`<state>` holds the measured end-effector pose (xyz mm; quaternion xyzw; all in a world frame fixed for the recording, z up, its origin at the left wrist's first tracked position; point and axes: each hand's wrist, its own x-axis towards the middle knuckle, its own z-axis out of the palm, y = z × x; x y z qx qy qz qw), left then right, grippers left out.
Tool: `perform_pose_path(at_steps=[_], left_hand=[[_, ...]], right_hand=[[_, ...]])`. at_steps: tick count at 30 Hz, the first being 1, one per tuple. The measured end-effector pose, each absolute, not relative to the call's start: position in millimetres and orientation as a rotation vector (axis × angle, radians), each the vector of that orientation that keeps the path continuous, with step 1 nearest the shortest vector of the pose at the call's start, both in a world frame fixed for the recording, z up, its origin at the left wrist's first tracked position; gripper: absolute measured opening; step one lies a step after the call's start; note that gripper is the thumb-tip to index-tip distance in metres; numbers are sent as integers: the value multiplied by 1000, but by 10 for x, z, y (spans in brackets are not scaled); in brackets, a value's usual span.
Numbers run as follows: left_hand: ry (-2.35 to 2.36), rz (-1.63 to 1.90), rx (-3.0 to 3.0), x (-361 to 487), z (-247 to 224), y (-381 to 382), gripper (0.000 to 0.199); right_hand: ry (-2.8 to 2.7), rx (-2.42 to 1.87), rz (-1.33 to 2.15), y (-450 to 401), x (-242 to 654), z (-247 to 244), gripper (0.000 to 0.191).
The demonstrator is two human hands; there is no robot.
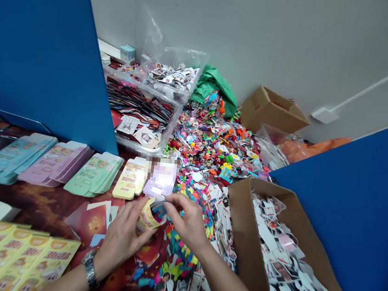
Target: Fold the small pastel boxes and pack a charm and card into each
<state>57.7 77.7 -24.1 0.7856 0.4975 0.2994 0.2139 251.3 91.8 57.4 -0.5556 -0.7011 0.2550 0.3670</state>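
Observation:
My left hand (123,231), with a metal watch on its wrist, is wrapped around a small yellow printed paper box (146,217). The box is tilted, and its open mouth faces right. At that mouth my right hand (185,219) is closed in a pinch on something dark or bluish that I cannot make out. Behind the hands lie flat lilac cartons (160,181) and flat yellow cartons (130,178). Red printed envelopes (94,223) lie beside and under my left hand. Small colourful pieces (182,251) are spread beneath my right forearm.
Flat green (94,174), purple (55,162) and blue cartons (13,157) line the left. Several yellow printed boxes (30,257) stand front left. A cardboard box (239,206) of stickers stands right. Mixed trinkets (215,143) and clear bins (166,144) lie behind, between blue partitions (50,54).

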Motion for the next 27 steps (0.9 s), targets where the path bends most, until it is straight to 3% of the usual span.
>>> perform_pose_path(at_steps=[10,16,21,27], left_hand=[[1386,910,2178,535,-255,819,69],[1356,873,2207,495,-292,809,72],[1378,875,2214,448,-303,804,73],[1383,865,2218,464,-330,782,73]], right_hand=[[-2235,-1281,204,798,2450,432,17],[-2165,-1140,496,1044,2662,337,24],[-1824,-1935,340,1795,3155,161,31],[-1838,-2277,257,2583,3363,-107,27]])
